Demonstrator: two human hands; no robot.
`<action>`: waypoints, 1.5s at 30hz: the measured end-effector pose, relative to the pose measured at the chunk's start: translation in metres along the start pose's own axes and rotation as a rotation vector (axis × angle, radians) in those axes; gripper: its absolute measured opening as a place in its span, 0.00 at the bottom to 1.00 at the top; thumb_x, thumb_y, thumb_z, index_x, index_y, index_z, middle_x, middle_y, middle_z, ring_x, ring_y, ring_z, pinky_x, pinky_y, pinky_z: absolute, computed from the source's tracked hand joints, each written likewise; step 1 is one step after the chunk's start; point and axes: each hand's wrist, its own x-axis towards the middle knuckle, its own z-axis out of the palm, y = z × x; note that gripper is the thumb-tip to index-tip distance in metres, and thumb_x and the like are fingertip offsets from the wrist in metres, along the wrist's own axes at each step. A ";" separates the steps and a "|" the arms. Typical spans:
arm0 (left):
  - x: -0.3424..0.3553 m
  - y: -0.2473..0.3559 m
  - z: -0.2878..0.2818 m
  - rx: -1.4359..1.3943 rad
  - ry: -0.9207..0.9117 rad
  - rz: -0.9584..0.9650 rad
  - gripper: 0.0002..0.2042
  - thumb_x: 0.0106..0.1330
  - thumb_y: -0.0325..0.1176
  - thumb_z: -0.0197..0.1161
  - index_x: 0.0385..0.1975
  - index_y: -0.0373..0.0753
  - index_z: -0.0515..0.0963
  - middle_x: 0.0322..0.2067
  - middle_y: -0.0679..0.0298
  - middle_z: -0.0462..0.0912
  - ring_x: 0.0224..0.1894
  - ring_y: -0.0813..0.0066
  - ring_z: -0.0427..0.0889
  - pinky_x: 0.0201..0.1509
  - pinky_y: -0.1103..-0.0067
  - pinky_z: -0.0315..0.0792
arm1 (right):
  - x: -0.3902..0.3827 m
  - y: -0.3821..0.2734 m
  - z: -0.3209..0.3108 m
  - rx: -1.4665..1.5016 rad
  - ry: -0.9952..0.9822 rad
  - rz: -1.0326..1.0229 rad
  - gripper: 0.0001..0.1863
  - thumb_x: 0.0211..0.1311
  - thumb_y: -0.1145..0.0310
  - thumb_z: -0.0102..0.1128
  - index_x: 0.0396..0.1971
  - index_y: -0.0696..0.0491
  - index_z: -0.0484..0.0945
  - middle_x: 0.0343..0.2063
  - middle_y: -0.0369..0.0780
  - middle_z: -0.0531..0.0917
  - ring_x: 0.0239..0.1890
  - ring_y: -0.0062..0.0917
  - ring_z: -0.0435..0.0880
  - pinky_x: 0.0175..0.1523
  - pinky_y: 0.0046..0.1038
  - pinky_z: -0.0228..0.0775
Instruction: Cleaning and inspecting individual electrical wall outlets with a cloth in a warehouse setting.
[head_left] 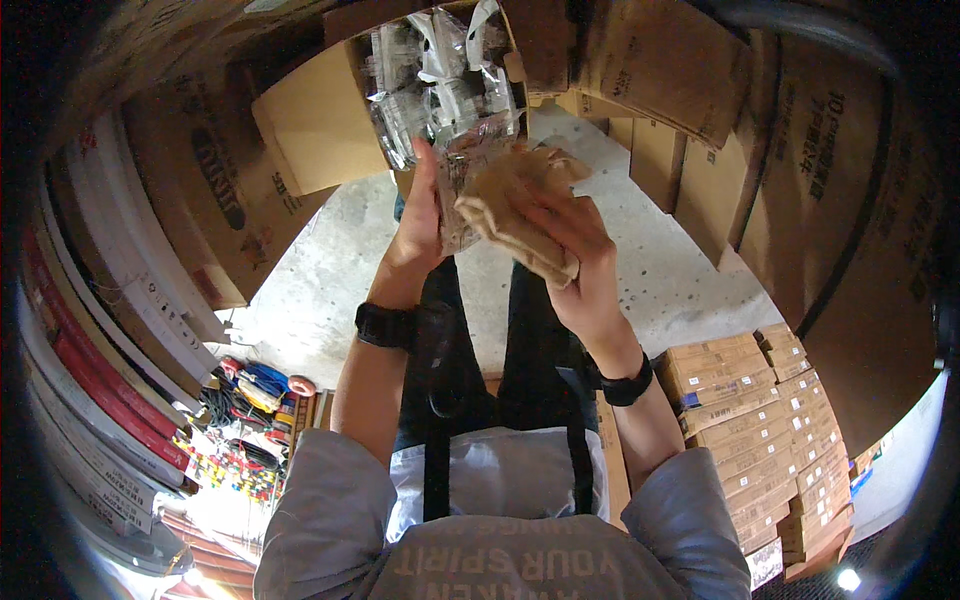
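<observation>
My left hand (pixel 420 222) is closed on a clear plastic-wrapped packet (pixel 460 190), held upright just in front of an open carton. What lies inside the packet is hard to make out. A crumpled tan cloth (pixel 510 212) is gripped in my right hand (pixel 578 240) and pressed against the packet's right side. Beyond both hands, the open cardboard box (pixel 320 115) holds several clear plastic-wrapped pieces (pixel 440 75) packed in rows. Its near left flap is folded outward.
Large cardboard cartons (pixel 815 170) stand along the right, with more on the left (pixel 215 190). Small brown boxes (pixel 745 430) are stacked at lower right. Coloured cables and small parts (pixel 250 410) lie at lower left, beside long flat packages (pixel 100 400). Speckled grey floor (pixel 340 260) shows between them.
</observation>
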 end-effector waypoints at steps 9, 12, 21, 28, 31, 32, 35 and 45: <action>0.000 -0.004 0.000 -0.059 0.020 0.058 0.42 0.62 0.68 0.34 0.63 0.34 0.54 0.57 0.51 0.66 0.58 0.59 0.68 0.63 0.68 0.62 | 0.003 -0.005 0.001 -0.063 -0.039 -0.050 0.23 0.41 0.70 0.64 0.43 0.53 0.78 0.48 0.43 0.76 0.45 0.44 0.73 0.50 0.38 0.68; -0.002 -0.004 0.001 -0.081 0.022 0.046 0.41 0.63 0.66 0.34 0.63 0.35 0.54 0.58 0.51 0.66 0.58 0.60 0.68 0.63 0.68 0.63 | 0.003 -0.006 0.004 -0.108 -0.042 -0.135 0.20 0.43 0.70 0.65 0.42 0.54 0.79 0.47 0.42 0.77 0.42 0.40 0.75 0.47 0.34 0.69; 0.000 -0.010 -0.008 -0.245 -0.081 0.000 0.38 0.65 0.65 0.32 0.62 0.36 0.56 0.56 0.54 0.68 0.55 0.63 0.71 0.60 0.70 0.67 | -0.008 -0.010 0.004 -0.237 -0.123 -0.294 0.22 0.37 0.68 0.66 0.39 0.55 0.79 0.52 0.38 0.75 0.41 0.35 0.74 0.45 0.33 0.70; -0.003 -0.008 -0.005 -0.264 -0.119 -0.107 0.38 0.64 0.65 0.32 0.61 0.37 0.58 0.54 0.56 0.70 0.54 0.66 0.73 0.58 0.72 0.68 | 0.009 -0.009 -0.002 -0.286 0.000 -0.335 0.14 0.41 0.66 0.66 0.31 0.53 0.80 0.48 0.33 0.80 0.36 0.30 0.75 0.41 0.29 0.69; -0.004 -0.008 -0.008 -0.156 -0.057 -0.136 0.37 0.65 0.65 0.31 0.61 0.37 0.58 0.54 0.56 0.70 0.54 0.67 0.73 0.58 0.72 0.68 | 0.005 -0.009 -0.007 -0.214 -0.128 -0.364 0.13 0.41 0.67 0.66 0.31 0.52 0.80 0.47 0.31 0.80 0.36 0.30 0.75 0.41 0.29 0.69; -0.007 -0.008 -0.009 -0.135 -0.043 -0.144 0.37 0.65 0.64 0.31 0.61 0.37 0.58 0.54 0.56 0.71 0.54 0.67 0.73 0.58 0.72 0.68 | 0.004 -0.007 -0.008 -0.210 -0.152 -0.373 0.15 0.37 0.67 0.66 0.31 0.52 0.80 0.48 0.31 0.79 0.38 0.30 0.75 0.42 0.31 0.69; -0.008 -0.006 -0.009 -0.075 -0.050 -0.155 0.37 0.66 0.63 0.30 0.60 0.36 0.59 0.53 0.56 0.71 0.53 0.67 0.74 0.57 0.72 0.69 | 0.006 -0.004 -0.015 -0.231 -0.174 -0.385 0.18 0.32 0.68 0.66 0.31 0.52 0.79 0.47 0.31 0.79 0.41 0.31 0.74 0.44 0.33 0.69; -0.009 -0.005 -0.008 -0.080 -0.045 -0.167 0.36 0.66 0.63 0.31 0.59 0.35 0.61 0.50 0.56 0.73 0.50 0.69 0.76 0.54 0.74 0.72 | 0.000 0.003 -0.008 -0.212 -0.142 -0.328 0.20 0.31 0.67 0.68 0.32 0.51 0.79 0.46 0.31 0.79 0.45 0.33 0.73 0.49 0.37 0.69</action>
